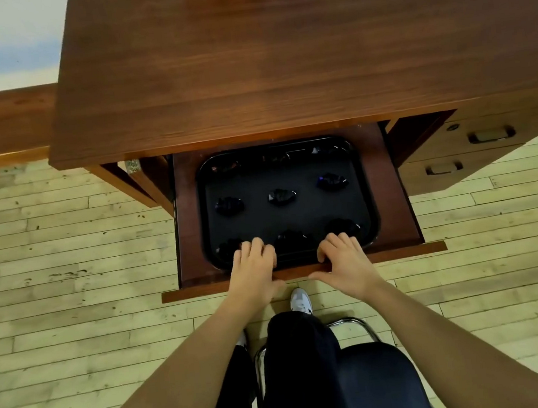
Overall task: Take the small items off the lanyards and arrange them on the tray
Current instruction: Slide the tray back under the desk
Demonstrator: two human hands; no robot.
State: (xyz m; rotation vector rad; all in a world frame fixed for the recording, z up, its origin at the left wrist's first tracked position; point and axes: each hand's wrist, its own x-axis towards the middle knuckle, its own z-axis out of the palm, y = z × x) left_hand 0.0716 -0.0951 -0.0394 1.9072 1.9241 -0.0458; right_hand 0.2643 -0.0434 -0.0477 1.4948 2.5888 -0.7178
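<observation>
Black tray (368, 193) lies in the open desk drawer (399, 190), with small dark items (282, 196) spaced in rows on it. Left hand (255, 271) and right hand (345, 262), set apart, each grip the drawer's front edge, fingers curled over it.

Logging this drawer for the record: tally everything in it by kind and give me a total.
Black tray: 1
Small dark items on the tray, three rows of three, e.g. the middle one: 9
Total: 10
The left hand and right hand grip the drawer front edge and partly cover the near row; what the items are cannot be told.
</observation>
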